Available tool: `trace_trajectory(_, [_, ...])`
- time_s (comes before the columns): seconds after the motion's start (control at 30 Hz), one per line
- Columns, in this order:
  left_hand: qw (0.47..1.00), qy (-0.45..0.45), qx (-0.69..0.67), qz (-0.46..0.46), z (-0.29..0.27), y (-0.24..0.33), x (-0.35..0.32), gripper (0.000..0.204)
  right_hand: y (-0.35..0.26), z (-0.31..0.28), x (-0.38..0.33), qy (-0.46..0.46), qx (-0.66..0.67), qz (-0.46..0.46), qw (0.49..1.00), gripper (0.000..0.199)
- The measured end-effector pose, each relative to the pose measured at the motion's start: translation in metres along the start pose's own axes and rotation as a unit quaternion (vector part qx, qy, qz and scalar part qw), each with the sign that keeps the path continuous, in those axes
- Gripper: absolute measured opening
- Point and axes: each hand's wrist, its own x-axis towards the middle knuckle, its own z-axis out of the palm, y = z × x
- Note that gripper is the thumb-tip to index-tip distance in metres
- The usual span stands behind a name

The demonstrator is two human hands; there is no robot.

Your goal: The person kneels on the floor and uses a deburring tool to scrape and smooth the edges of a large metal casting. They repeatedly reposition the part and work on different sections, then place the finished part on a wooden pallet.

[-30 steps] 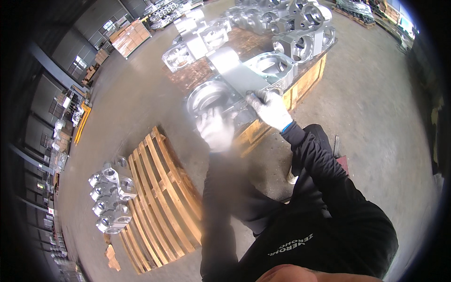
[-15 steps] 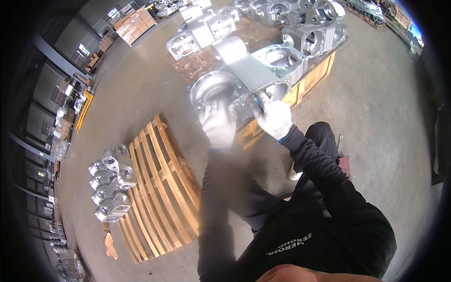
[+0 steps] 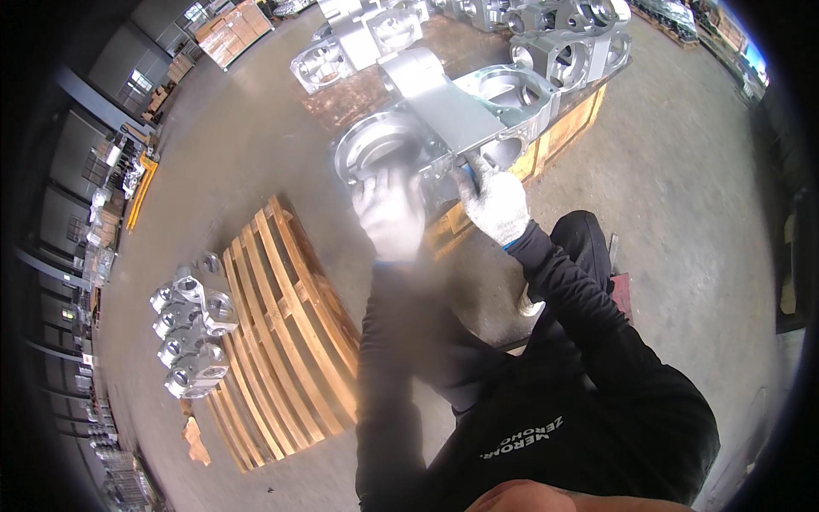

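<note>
A large silver metal casting [image 3: 456, 119] with round bores and a raised flat web lies on the near end of a wooden-sided stand. My left hand [image 3: 391, 218], in a whitish knit glove, rests its stretched-out fingers on the near rim of the casting's wide round bore; haze blurs this hand. Beside it, my right hand [image 3: 497, 203], gloved alike, is closed at the casting's near edge by the web. A bit of blue shows between its thumb and forefinger, but what they pinch is too small to make out.
More silver castings [image 3: 567, 51] stand farther back on the stand's brown top [image 3: 341, 111]. A wooden pallet [image 3: 286, 324] lies on the floor at left, with several smaller castings [image 3: 196, 328] beside it. Cardboard boxes [image 3: 235, 34] are stacked at the far left.
The view has shifted slightly, so the stand, casting and pallet sit a little more to the left. Both hands stay at the casting's near edge, with only slight movement.
</note>
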Motion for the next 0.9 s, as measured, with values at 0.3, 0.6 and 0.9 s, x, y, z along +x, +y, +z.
trace_trajectory(0.3, [0.999, 0.020, -0.035, 0.003, 0.001, -0.001, 0.000, 0.027, -0.005, 0.005, 0.000, 0.005, -0.002, 0.024, 1.000, 0.028])
trace_trajectory(0.6, [0.999, 0.010, -0.048, -0.021, 0.001, 0.005, 0.003, 0.022, -0.019, 0.004, 0.001, 0.012, -0.117, -0.070, 0.991, 0.031])
trace_trajectory(0.9, [0.999, 0.032, -0.034, -0.011, 0.003, 0.004, 0.001, 0.023, -0.042, 0.005, -0.001, 0.046, -0.173, -0.084, 0.980, 0.032])
